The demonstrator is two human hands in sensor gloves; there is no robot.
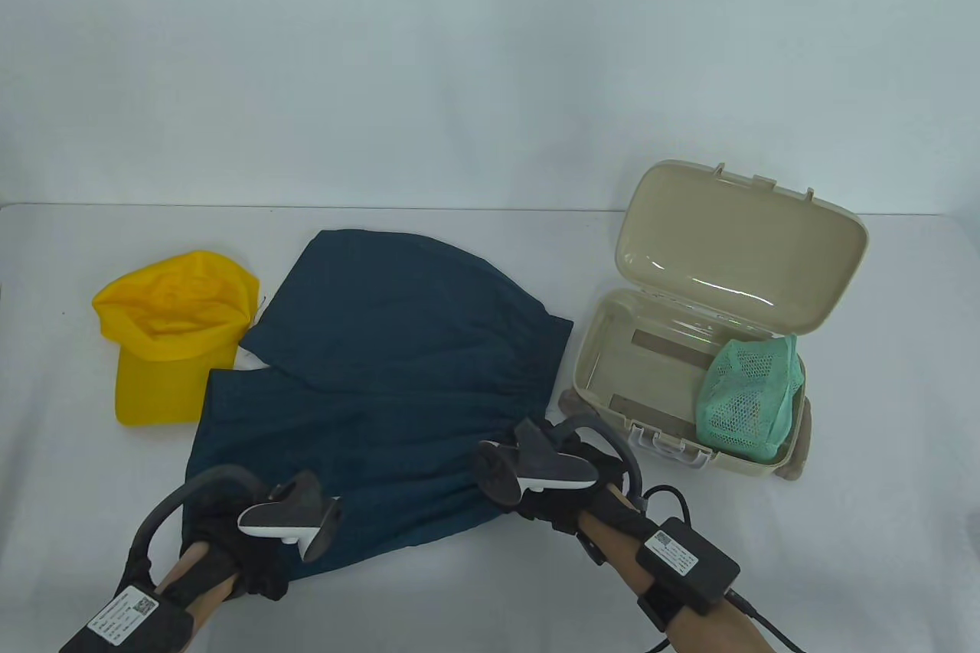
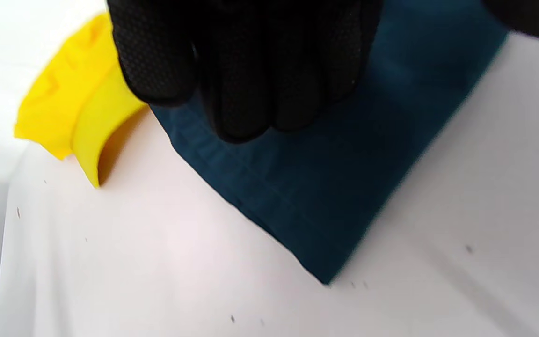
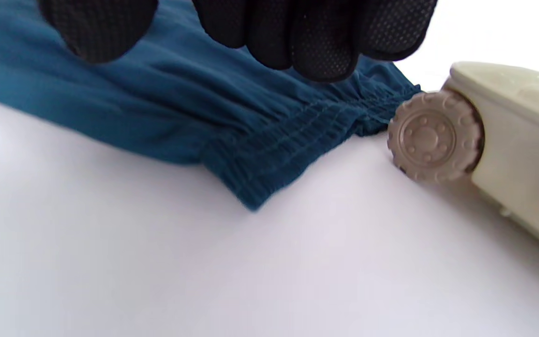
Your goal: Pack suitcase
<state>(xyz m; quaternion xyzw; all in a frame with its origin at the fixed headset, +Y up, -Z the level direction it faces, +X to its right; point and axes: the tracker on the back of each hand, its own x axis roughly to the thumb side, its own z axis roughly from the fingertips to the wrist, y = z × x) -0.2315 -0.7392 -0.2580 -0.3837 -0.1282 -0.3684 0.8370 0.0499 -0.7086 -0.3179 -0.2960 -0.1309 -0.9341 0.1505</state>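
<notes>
Dark blue shorts point(image 1: 383, 377) lie spread flat on the white table, waistband toward the suitcase. The beige suitcase point(image 1: 612, 347) stands open at the right with its lid point(image 1: 735, 247) tipped back and a green mesh pouch point(image 1: 754, 396) in its right end. My left hand point(image 1: 264, 580) is over the near leg hem, its fingers point(image 2: 251, 70) hanging over the blue cloth point(image 2: 335, 187) and holding nothing. Over the near end of the elastic waistband point(image 3: 269, 154) hovers my right hand point(image 1: 551, 484), its thumb and fingers point(image 3: 321, 51) apart above the fabric.
A yellow cap point(image 1: 172, 335) lies at the left, touching the shorts' far leg; it also shows in the left wrist view point(image 2: 73, 112). A suitcase wheel point(image 3: 431, 135) sits right beside the waistband. Bare white table runs along the front edge.
</notes>
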